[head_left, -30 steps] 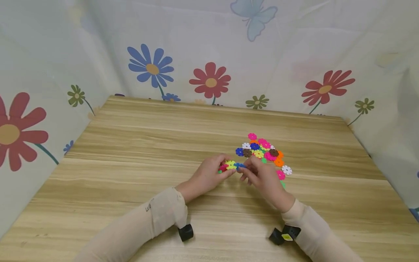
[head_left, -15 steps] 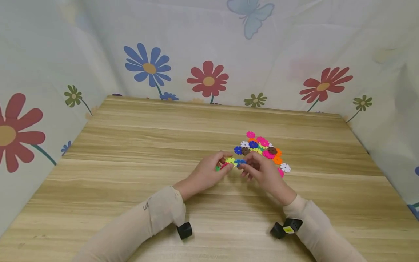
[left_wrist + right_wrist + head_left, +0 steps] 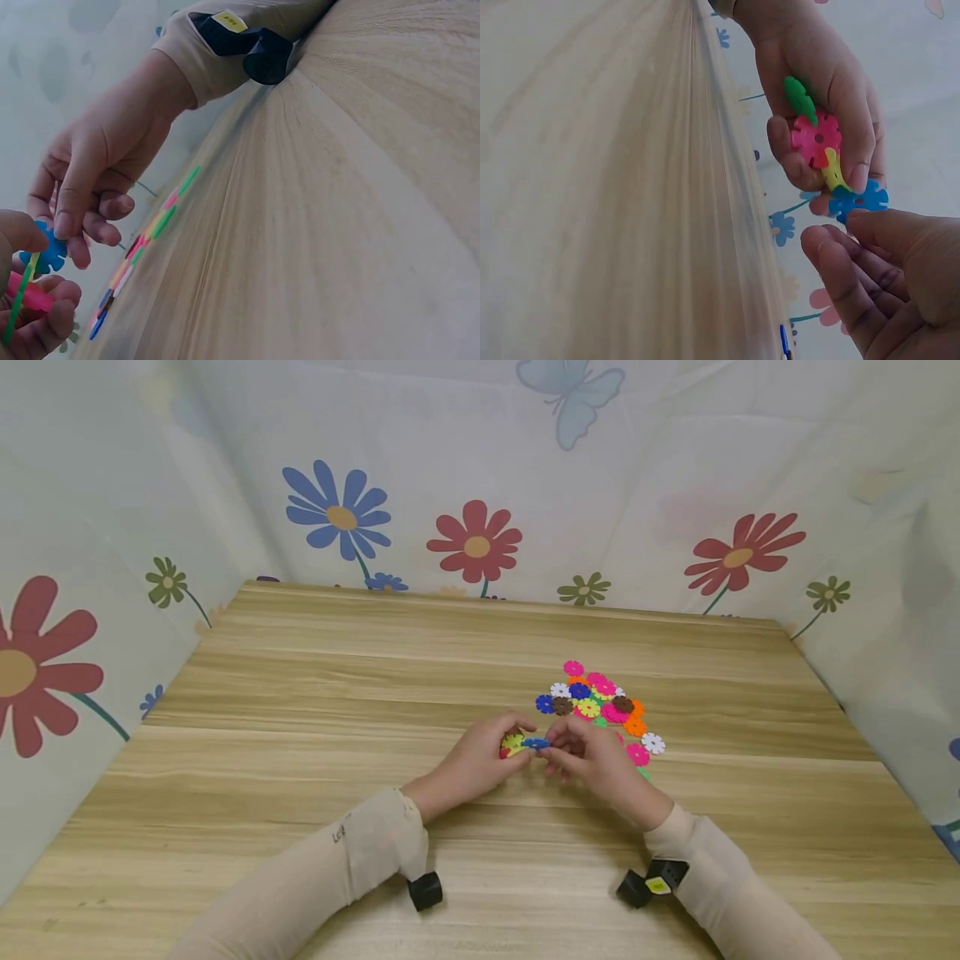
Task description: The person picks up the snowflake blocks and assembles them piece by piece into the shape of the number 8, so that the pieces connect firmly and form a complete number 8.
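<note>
A short chain of notched plastic snowflake discs is held between both hands above the table. In the right wrist view its green disc (image 3: 799, 99), pink disc (image 3: 808, 142), yellow disc (image 3: 832, 174) and blue disc (image 3: 874, 197) are linked in a row, each slotted into its neighbour. My left hand (image 3: 474, 764) grips the chain, thumb near the yellow and blue joint. From the other side my right hand (image 3: 603, 767) pinches the blue disc's edge between thumb and index finger. Its other fingers are loosely bent.
Beyond the hands lies a loose heap of snowflake discs, among them a brown disc (image 3: 623, 704), a white disc (image 3: 653, 743) and an orange disc (image 3: 634, 727). They rest on a wooden table (image 3: 337, 677). A flower-printed cloth (image 3: 420, 460) hangs behind its far edge.
The chain has shifted slightly left and turned, so the blue disc now looks flatter in the head view. Both hands keep hold, and more of the heap shows beside the right hand.
</note>
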### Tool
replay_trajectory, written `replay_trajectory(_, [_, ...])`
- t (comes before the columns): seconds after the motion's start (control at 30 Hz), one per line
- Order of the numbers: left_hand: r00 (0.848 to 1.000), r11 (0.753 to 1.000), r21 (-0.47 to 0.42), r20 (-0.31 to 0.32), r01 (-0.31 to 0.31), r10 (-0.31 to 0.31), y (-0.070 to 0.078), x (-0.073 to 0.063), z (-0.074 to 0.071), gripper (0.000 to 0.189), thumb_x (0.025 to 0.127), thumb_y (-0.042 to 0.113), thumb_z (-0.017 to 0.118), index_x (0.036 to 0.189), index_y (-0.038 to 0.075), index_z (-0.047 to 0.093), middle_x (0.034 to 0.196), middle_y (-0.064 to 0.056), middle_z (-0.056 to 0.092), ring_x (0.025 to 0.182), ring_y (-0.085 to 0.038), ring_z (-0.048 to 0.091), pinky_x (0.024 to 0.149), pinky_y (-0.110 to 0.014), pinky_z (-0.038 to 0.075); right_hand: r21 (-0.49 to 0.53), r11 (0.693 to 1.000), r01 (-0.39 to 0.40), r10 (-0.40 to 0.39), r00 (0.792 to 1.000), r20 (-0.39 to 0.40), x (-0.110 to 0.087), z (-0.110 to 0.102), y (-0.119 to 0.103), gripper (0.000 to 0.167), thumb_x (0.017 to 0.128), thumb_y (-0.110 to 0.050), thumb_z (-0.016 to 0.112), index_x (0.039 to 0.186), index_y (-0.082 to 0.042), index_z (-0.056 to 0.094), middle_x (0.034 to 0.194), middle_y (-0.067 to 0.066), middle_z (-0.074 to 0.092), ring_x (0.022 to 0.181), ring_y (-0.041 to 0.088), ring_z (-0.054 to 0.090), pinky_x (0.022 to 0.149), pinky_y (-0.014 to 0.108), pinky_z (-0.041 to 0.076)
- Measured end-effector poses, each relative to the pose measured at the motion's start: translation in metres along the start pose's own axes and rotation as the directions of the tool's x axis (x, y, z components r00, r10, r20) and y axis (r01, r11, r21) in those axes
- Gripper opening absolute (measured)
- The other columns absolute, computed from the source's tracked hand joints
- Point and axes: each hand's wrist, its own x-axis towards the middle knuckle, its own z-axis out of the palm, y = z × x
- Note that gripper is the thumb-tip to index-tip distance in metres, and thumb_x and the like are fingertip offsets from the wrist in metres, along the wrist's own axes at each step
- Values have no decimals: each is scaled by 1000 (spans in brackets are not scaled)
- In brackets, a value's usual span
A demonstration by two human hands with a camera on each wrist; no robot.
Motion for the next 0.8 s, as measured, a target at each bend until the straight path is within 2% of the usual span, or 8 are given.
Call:
replay_trajectory(0.07, [1000,1000,-4,-13,1,-1,-2,1,0,30,90,13,65,118,5,61,118,-10,65,111,-24,60,99,-38,47,-34,999,-3,3,1000,-7,1,-2,0,10,89,-4,66,96,-2,59,83,15,69,65,12,64,56,25,54])
replay_trajectory(0.17, [1000,1000,-15,-29,8,-8,-2,1,-1,26,91,12,63,116,5,61,118,-10,65,115,-26,59,102,-42,45,-108,994,-8,6,1000,-23,1,-8,1,9,89,-8,67,95,-5,62,85,10,69,66,11,61,57,22,51])
replay_trajectory(0.3, [999,1000,-20,-34,22,-23,-3,3,-2,20,93,15,60,112,7,62,114,-9,65,110,-25,60,100,-41,47,-173,985,-26,20,999,-36,3,-19,3,9,89,-10,67,97,-7,63,88,6,69,69,15,62,58,22,50])
replay_trajectory(0.47, [998,1000,8,-60,0,0,-5,4,-2,19,97,20,57,109,7,63,110,-8,66,109,-25,61,99,-41,47,-266,962,-60,43,997,-68,5,-33,9,12,88,-11,69,99,-7,65,89,5,70,73,14,64,62,22,51])
replay_trajectory(0.8, [996,999,46,-83,-22,26,-10,2,-3,19,97,21,57,109,9,66,110,-8,66,106,-24,61,94,-41,49,-381,913,-147,131,989,-67,2,-58,17,13,89,-9,66,98,0,65,92,11,68,80,22,63,65,26,51])
